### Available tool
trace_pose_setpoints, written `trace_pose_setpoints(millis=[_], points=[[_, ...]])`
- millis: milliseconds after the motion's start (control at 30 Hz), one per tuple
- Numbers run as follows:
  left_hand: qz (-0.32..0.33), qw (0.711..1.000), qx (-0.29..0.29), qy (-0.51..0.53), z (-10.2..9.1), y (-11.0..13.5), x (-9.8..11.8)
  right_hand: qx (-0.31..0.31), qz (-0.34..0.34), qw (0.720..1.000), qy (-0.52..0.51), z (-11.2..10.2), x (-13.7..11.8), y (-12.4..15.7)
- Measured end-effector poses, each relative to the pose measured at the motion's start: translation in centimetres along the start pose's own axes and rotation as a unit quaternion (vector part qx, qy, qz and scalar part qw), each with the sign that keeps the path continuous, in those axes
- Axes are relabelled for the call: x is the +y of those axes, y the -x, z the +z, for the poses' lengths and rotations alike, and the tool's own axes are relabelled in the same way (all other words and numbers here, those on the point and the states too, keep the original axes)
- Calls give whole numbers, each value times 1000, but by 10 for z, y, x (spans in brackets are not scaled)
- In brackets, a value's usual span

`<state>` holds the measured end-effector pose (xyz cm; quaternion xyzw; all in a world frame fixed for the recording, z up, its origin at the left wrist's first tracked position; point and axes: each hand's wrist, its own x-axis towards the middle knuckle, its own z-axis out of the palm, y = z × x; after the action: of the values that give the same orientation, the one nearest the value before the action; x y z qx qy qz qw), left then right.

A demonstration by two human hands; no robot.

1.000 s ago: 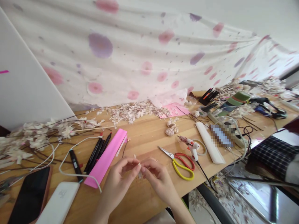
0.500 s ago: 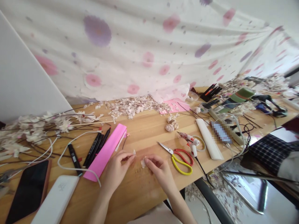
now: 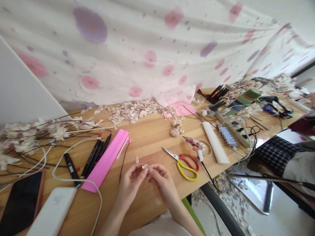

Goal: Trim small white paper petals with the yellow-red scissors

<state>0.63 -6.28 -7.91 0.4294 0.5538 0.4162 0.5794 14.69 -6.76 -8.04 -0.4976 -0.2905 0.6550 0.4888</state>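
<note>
1. So from where I'm standing, it's fiddly fingertip work: the left hand (image 3: 134,180) and right hand (image 3: 161,182) meet over the near edge of the table (image 3: 145,141), both pinched on a small pale piece (image 3: 145,166). Fingers hide most of it, so can't tell its shape.
2. My read: they're working that bit between thumbs and fingertips. Anything so tiny calls for a light, steady pinch.
3. One loose petal (image 3: 137,159) lies just beyond the left hand; pink paper (image 3: 107,160) is left of it, scissors (image 3: 173,155) and a glue gun (image 3: 198,147) off right.
4. Big petal heap (image 3: 134,109) by the flowery curtain (image 3: 133,49). More scraps (image 3: 231,196) litter the floor, lol.
</note>
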Motion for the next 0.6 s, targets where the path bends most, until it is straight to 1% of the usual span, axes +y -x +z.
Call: trace_pose_setpoints(millis=[133, 267, 400, 533, 600], points=[[-28, 998, 18, 50, 0, 0, 1, 1, -32, 999, 28, -1, 5, 2], [-48, 995, 22, 86, 0, 1, 4, 5, -68, 996, 65, -6, 10, 1], [-65, 990, 31, 122, 4, 3, 0, 3, -95, 989, 117, -8, 18, -1], [-80, 982, 45, 164, 9, 4, -9, -11, -124, 971, 206, -8, 20, -1], [-88, 978, 52, 180, 10, 3, -11, -19, -146, 952, 270, -18, 13, 0]])
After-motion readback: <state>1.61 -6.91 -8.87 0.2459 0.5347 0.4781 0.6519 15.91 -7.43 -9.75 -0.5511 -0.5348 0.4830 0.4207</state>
